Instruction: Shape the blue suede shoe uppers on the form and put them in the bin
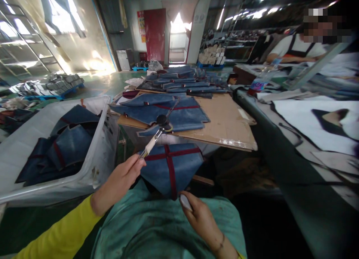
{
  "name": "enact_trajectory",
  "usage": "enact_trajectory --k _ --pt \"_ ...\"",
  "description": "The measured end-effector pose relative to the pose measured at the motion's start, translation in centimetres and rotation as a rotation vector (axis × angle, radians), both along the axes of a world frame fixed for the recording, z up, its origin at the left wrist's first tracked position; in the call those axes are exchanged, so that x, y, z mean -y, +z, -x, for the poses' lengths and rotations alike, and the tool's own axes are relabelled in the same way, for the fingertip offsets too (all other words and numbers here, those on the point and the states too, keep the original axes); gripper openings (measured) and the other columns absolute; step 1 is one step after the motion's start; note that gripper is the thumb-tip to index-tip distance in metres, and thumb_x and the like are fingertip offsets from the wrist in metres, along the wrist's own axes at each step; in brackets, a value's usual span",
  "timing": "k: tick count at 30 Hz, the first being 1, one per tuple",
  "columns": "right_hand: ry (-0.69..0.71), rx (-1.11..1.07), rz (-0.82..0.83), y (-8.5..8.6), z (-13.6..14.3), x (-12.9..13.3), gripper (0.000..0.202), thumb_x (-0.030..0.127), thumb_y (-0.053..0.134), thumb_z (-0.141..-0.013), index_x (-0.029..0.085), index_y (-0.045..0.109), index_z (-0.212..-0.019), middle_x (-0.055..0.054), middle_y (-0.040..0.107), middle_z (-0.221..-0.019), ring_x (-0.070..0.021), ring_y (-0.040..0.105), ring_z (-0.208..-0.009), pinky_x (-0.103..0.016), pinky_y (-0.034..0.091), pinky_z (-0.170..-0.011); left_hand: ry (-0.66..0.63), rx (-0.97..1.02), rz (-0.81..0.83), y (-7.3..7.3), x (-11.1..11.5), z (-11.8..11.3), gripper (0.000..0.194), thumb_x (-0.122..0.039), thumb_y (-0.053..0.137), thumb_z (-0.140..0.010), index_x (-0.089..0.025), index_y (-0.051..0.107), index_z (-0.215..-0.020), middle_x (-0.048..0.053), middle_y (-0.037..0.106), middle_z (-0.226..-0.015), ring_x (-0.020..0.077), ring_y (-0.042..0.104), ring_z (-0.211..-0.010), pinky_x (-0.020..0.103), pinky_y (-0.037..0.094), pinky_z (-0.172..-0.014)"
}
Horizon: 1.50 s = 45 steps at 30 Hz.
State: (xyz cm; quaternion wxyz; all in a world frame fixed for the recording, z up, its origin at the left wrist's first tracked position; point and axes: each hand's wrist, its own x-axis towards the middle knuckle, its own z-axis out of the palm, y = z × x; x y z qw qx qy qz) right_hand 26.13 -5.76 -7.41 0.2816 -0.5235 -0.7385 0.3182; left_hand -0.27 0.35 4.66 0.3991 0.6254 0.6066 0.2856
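Observation:
My left hand (122,180) is closed on the lower end of a slim metal tool (151,144) with a tape-wrapped shaft and a round black part at its upper end. Its fingertips are at the left corner of a blue leather-like panel (157,169) crossed by dark red strips. That panel slopes down from the work surface toward my lap. My right hand (200,214) is closed round a small pale, smooth object (185,202), whose kind I cannot make out. The panel's lower corner lies at its fingertips; whether they grip it is unclear.
Blue panels (168,104) lie on a cardboard sheet (224,120) ahead, with more stacked behind. A white bin (103,128) on the left holds similar panels. To the right, a long table carries white sheets (297,117) and a bottle (259,83); a person (297,46) is beyond.

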Motion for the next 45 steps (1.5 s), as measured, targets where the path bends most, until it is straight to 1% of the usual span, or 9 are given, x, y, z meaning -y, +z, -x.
enact_trajectory --k 5,11,15,20,25,30,35,41,45 --pt "0.006 -0.015 0.036 -0.2 0.1 -0.4 0.035 0.019 0.046 -0.083 0.019 0.056 -0.116 -0.008 0.065 -0.109 -0.0197 0.062 -0.099 -0.032 0.050 -0.087 -0.216 -0.142 0.070 -0.2 0.4 0.0 0.034 -0.045 0.037 -0.090 -0.019 0.055 -0.081 -0.002 0.053 -0.068 0.0123 0.051 -0.064 0.022 0.040 -0.061" --pt "0.007 -0.012 0.089 -0.6 0.0 -0.3 0.034 0.019 0.045 -0.083 0.019 0.055 -0.116 -0.008 0.065 -0.108 -0.0196 0.062 -0.099 -0.032 0.049 -0.087 -0.126 -0.108 -0.025 0.0 0.4 -0.2 0.034 -0.046 0.033 -0.092 -0.020 0.054 -0.097 0.001 0.058 -0.078 0.0152 0.055 -0.076 0.023 0.042 -0.066" --pt "0.011 -0.014 0.127 -0.5 -0.2 -0.2 0.033 0.020 0.045 -0.084 0.020 0.056 -0.115 -0.007 0.066 -0.107 -0.0193 0.062 -0.098 -0.031 0.048 -0.086 -0.256 -0.175 0.104 -0.8 0.5 -0.3 0.034 -0.047 0.037 -0.090 -0.020 0.053 -0.078 -0.002 0.054 -0.069 0.0138 0.052 -0.067 0.023 0.041 -0.063" --pt "0.013 -0.040 0.134 -0.9 -0.3 0.0 0.033 0.021 0.044 -0.084 0.021 0.056 -0.115 -0.007 0.065 -0.107 -0.0194 0.062 -0.097 -0.030 0.048 -0.086 -0.071 -0.046 0.097 -0.8 0.0 -0.1 0.039 -0.053 0.031 -0.090 -0.020 0.052 -0.091 -0.006 0.042 -0.059 0.0101 0.042 -0.049 0.020 0.035 -0.047" --pt "0.022 -0.071 0.148 -1.3 0.0 -0.2 0.034 0.019 0.045 -0.083 0.022 0.056 -0.115 -0.006 0.066 -0.105 -0.0187 0.062 -0.095 -0.029 0.048 -0.083 -0.213 -0.155 0.097 -1.1 0.3 -0.1 0.036 -0.049 0.038 -0.088 -0.020 0.051 -0.073 -0.003 0.050 -0.064 0.0124 0.049 -0.063 0.022 0.039 -0.059" --pt "0.022 -0.072 0.158 -1.1 -0.1 -0.3 0.035 0.017 0.044 -0.082 0.021 0.056 -0.115 -0.007 0.065 -0.108 -0.0187 0.061 -0.097 -0.030 0.046 -0.086 -0.103 -0.049 0.050 -0.5 0.4 -0.4 0.035 -0.048 0.035 -0.090 -0.019 0.055 -0.091 -0.002 0.052 -0.068 0.0127 0.050 -0.063 0.022 0.038 -0.057" --pt "0.036 -0.077 0.187 -1.1 0.0 0.0 0.034 0.017 0.044 -0.083 0.022 0.057 -0.114 -0.006 0.066 -0.105 -0.0183 0.061 -0.096 -0.029 0.046 -0.085 -0.307 -0.138 0.066 -0.8 -0.7 -2.7 0.034 -0.046 0.037 -0.091 -0.019 0.053 -0.076 -0.003 0.051 -0.067 0.0122 0.049 -0.065 0.023 0.037 -0.062" --pt "0.024 -0.079 0.184 -1.5 -0.4 0.5 0.037 0.017 0.044 -0.082 0.021 0.056 -0.117 -0.007 0.065 -0.110 -0.0177 0.061 -0.099 -0.028 0.046 -0.087 -0.379 -0.274 0.014 -0.3 -3.2 -7.0 0.031 -0.041 0.031 -0.094 -0.020 0.048 -0.078 -0.002 0.051 -0.067 0.0143 0.053 -0.066 0.025 0.035 -0.061" --pt "0.018 -0.087 0.190 -2.0 -0.7 0.8 0.036 0.021 0.045 -0.083 0.022 0.058 -0.116 -0.008 0.065 -0.112 -0.0186 0.061 -0.101 -0.028 0.046 -0.089 -0.405 -0.340 -0.030 0.0 -3.3 -8.3 0.030 -0.041 0.032 -0.094 -0.021 0.045 -0.075 -0.001 0.053 -0.068 0.0155 0.056 -0.069 0.025 0.034 -0.061"
